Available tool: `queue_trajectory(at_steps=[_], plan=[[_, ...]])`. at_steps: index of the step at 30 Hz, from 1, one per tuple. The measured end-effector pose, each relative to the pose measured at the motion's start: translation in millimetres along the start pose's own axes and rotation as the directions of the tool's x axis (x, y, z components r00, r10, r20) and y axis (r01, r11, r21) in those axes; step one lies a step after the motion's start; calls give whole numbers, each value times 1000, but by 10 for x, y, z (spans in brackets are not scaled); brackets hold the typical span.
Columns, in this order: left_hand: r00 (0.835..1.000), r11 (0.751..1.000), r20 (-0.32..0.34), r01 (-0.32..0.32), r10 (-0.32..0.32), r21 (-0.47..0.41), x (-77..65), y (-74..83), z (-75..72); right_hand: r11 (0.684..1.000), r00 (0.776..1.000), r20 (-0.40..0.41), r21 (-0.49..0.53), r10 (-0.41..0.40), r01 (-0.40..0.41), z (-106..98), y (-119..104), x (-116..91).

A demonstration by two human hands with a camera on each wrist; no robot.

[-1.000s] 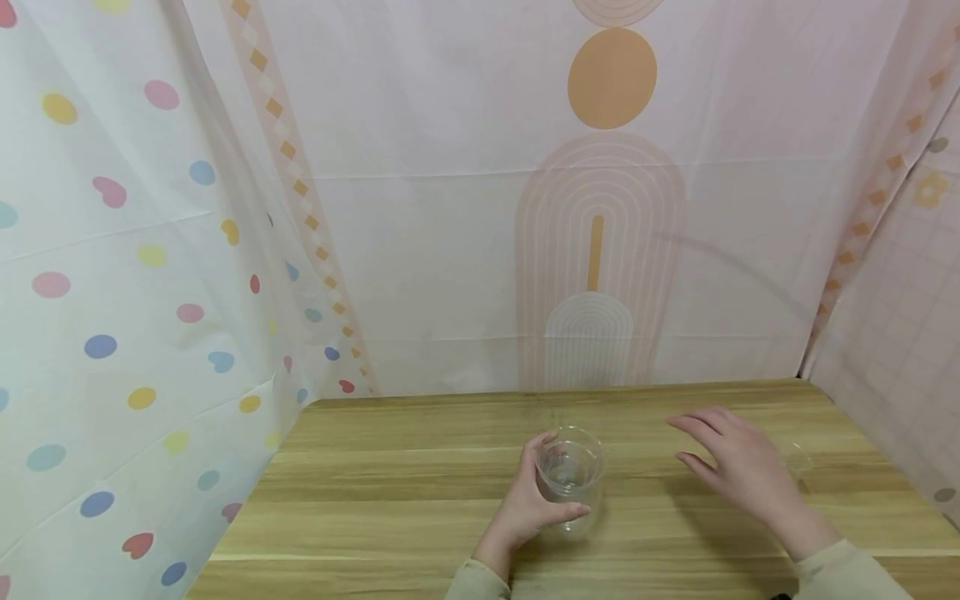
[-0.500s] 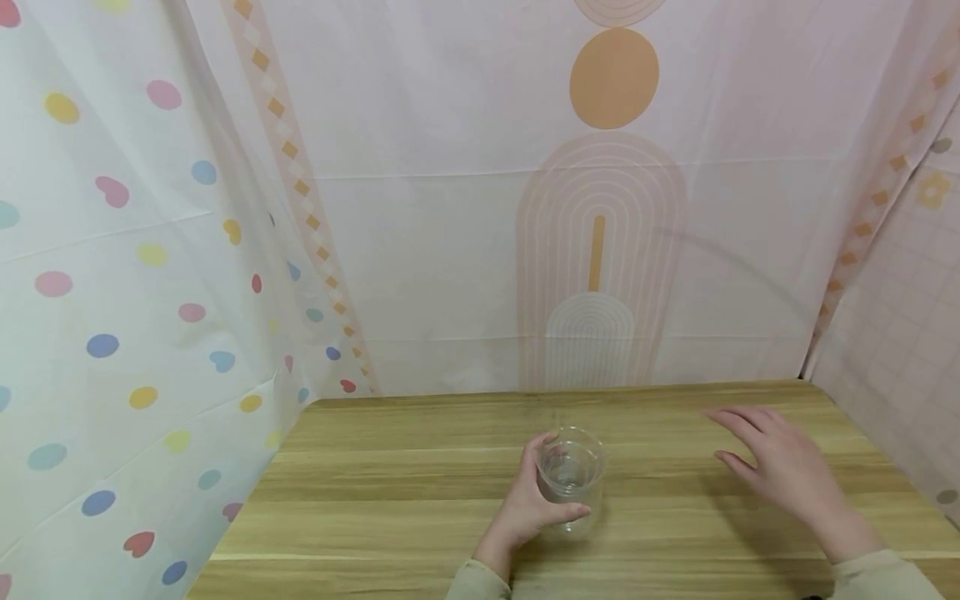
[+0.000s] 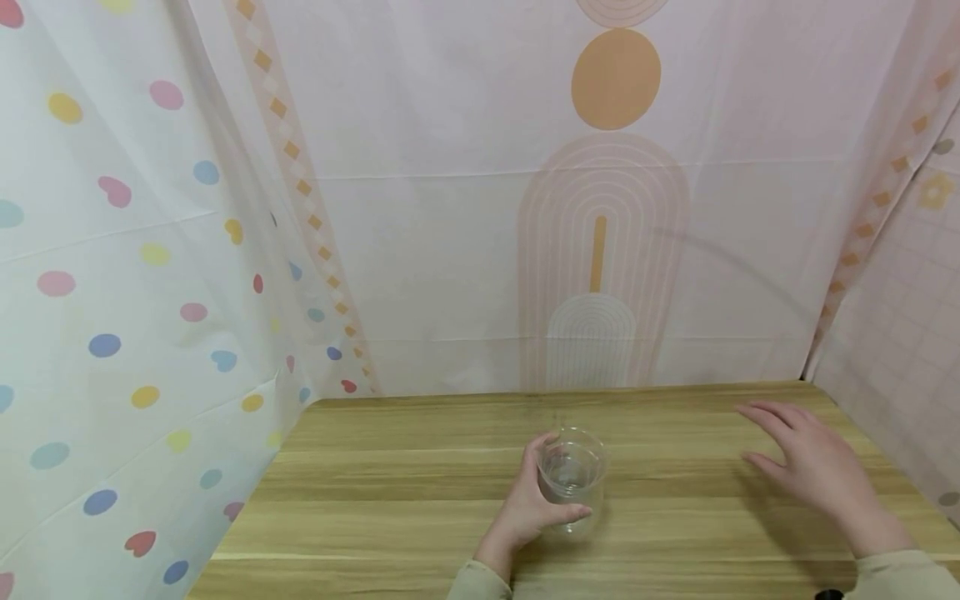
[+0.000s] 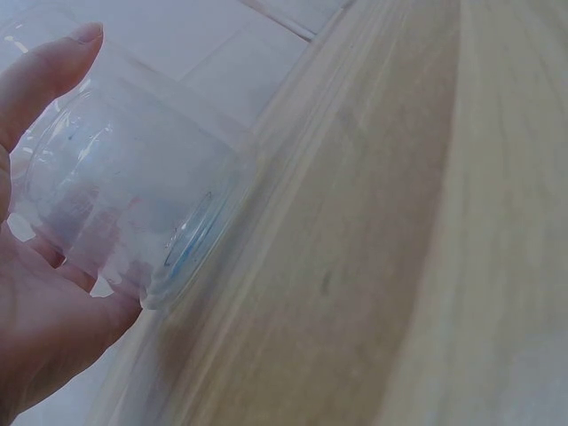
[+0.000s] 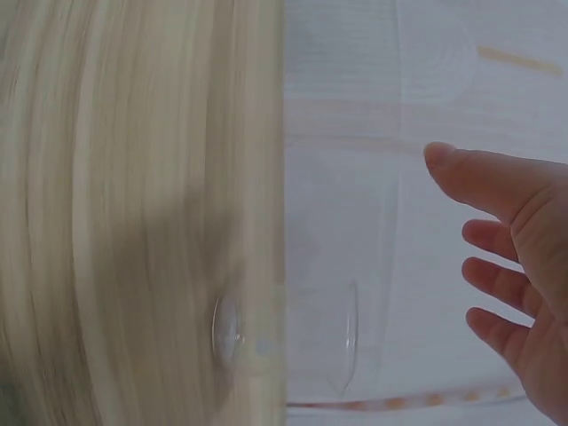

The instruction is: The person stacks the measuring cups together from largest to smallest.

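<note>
My left hand (image 3: 528, 500) grips a clear cup (image 3: 573, 471) near the middle of the table, with the thumb on its near side and fingers round the left. In the left wrist view the cup (image 4: 151, 177) is see-through, and its base is close at the tabletop. Farther right, my right hand (image 3: 817, 467) hovers over the table, thumb and fingers apart, holding nothing. A second clear cup (image 5: 284, 342) stands upright on the table in the right wrist view, a little away from the fingertips. In the head view that cup is hidden behind the right hand.
The wood-grain table (image 3: 390, 500) ends against a pale printed curtain (image 3: 435, 275) at the back. A dotted curtain (image 3: 150, 333) hangs on the left, another curtain (image 3: 900, 333) on the right. Something small and black (image 3: 830, 594) shows at the bottom edge.
My right hand has moved right across the table, now covering the second cup in the head view. The left hand and its cup have stayed in place.
</note>
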State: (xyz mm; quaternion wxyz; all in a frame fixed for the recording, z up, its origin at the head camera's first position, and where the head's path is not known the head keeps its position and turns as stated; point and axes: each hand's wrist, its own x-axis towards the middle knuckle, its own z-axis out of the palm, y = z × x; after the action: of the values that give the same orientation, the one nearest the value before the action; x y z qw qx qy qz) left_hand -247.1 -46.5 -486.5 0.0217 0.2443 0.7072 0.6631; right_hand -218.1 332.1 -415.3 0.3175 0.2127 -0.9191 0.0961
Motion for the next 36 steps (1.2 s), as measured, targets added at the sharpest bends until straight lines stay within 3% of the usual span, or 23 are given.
queue_trajectory(at_steps=[9, 22, 36], plan=[[1000, 1000, 2, -5, 5, 8, -13, 31, 6, 996, 990, 120, 25, 79, -82, 16, 142, -98], [1000, 1000, 1, 7, -7, 11, -12, 12, 5, 986, 968, 198, 34, 155, -165, 32, 248, -201], [1000, 1000, -2, -3, 3, 11, -1, 24, 7, 955, 885, 374, -9, 278, -296, -43, 288, -152]])
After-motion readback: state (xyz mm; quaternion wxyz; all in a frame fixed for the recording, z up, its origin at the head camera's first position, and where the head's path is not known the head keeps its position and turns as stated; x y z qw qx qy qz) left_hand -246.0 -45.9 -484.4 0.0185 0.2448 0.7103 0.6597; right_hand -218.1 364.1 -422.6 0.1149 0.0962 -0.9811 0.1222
